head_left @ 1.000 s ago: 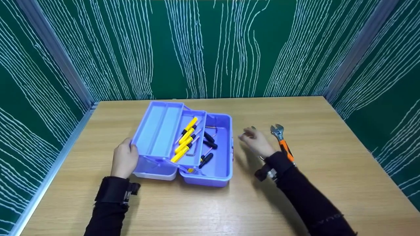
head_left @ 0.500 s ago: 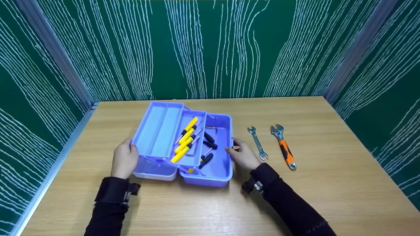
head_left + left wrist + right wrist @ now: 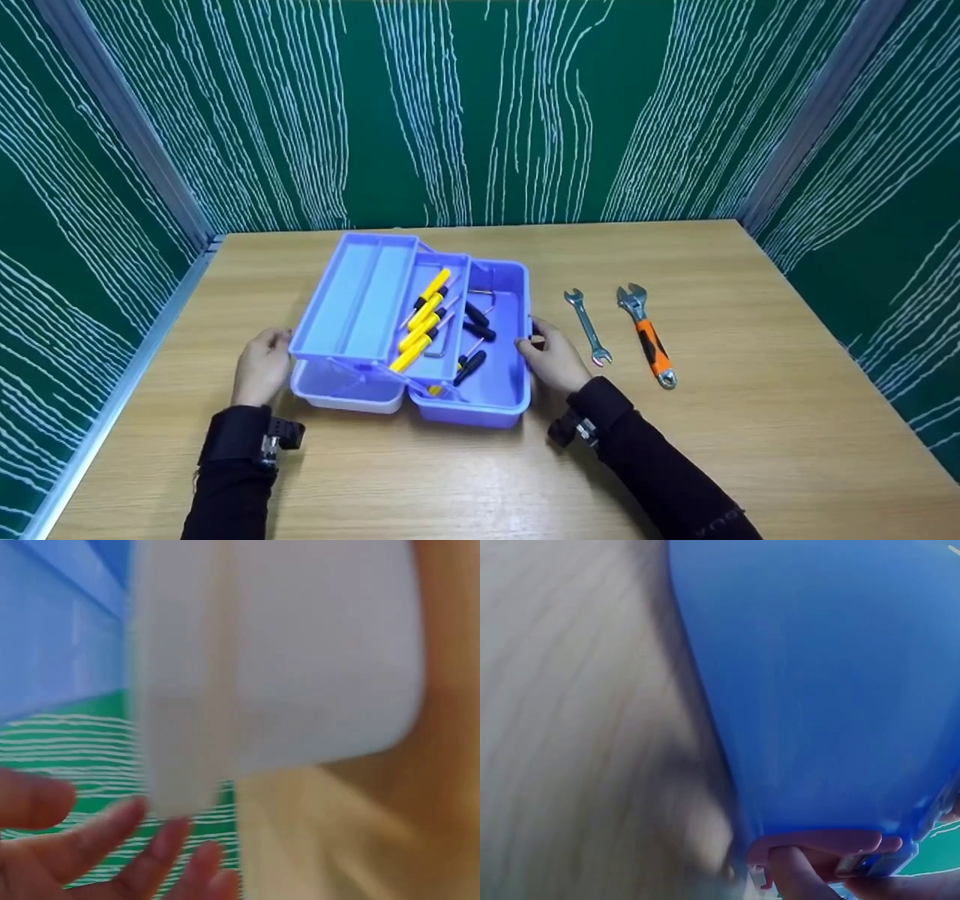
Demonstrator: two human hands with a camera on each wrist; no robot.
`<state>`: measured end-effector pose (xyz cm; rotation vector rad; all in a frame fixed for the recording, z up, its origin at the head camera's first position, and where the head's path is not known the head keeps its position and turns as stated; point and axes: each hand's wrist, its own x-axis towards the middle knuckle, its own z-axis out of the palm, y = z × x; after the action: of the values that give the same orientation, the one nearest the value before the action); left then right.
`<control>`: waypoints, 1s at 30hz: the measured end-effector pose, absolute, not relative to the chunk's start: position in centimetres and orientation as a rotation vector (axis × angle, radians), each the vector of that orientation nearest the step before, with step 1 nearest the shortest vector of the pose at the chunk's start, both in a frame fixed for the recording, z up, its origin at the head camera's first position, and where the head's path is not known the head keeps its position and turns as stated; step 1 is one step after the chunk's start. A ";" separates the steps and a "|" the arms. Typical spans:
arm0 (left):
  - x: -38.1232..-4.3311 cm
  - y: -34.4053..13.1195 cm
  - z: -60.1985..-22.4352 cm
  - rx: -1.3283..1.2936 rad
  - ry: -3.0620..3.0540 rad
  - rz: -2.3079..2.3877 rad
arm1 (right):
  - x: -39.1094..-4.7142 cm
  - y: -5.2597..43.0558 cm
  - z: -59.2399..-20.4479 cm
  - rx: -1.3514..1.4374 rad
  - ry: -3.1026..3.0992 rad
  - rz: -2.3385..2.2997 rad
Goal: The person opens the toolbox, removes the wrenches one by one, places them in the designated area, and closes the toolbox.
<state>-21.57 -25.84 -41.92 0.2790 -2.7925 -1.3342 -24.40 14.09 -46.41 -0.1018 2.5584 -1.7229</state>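
A purple toolbox (image 3: 491,418) stands with its lid and tiers folded out to the left. My left hand (image 3: 261,367) is beside the lid's left end, under the raised tray (image 3: 360,300). In the left wrist view its fingers (image 3: 161,844) are spread and slightly bent near the pale lid (image 3: 300,652), gripping nothing; whether a tip touches the edge I cannot tell. My right hand (image 3: 553,358) grips the box's right wall, thumb at the rim and a finger on the reddish latch (image 3: 817,841). Several yellow-handled screwdrivers (image 3: 424,311) lie in the middle tray.
Black-handled screwdrivers (image 3: 471,367) and a hex key (image 3: 481,291) lie in the box's lower compartment. On the wooden table (image 3: 450,487), right of the box, are an open-ended wrench (image 3: 589,328) and an adjustable wrench (image 3: 651,337) with an orange-black handle. Green walls enclose the table.
My right hand moved left from above the open-ended wrench to the box's right wall and took hold there. My left hand let go of the upper tray's edge and shifted left and down.
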 end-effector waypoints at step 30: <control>-22.2 -25.4 -43.6 0.307 -2.805 -1.688 | -24.3 14.0 -46.7 -0.074 2.621 -1.688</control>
<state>-22.19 -25.45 -43.64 0.3073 -2.8048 -1.6876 -24.29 14.03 -46.66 -0.0738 2.6214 -1.6882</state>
